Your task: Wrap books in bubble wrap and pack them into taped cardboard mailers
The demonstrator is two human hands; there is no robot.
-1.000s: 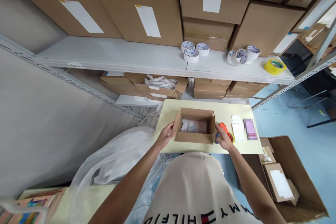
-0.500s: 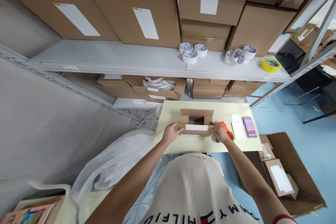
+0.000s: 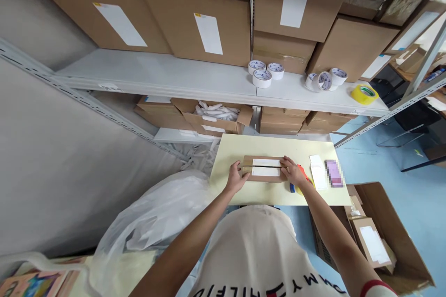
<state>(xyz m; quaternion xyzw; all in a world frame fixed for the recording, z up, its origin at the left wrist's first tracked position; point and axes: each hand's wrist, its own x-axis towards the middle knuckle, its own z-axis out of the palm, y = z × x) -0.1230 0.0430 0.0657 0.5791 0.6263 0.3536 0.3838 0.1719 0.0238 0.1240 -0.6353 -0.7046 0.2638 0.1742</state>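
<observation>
Flaps (image 3: pixel 266 162) of carton (image 3: pixel 265 179) swung down since earlier, narrow slit between. Carton on desk (image 3: pixel 240 195). Left hand (image 3: pixel 237 178) grip half-curled, holding carton's left end; right hand (image 3: pixel 293 171) likewise, right end.

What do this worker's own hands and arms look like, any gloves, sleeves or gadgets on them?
The left hand and right hand are ordinary human hands with no gloves visible. Both forearms look bare, without visible watches or cables. A white fabric sleeve with a red edge band shows on the right arm; the left sleeve is out of view.
</observation>
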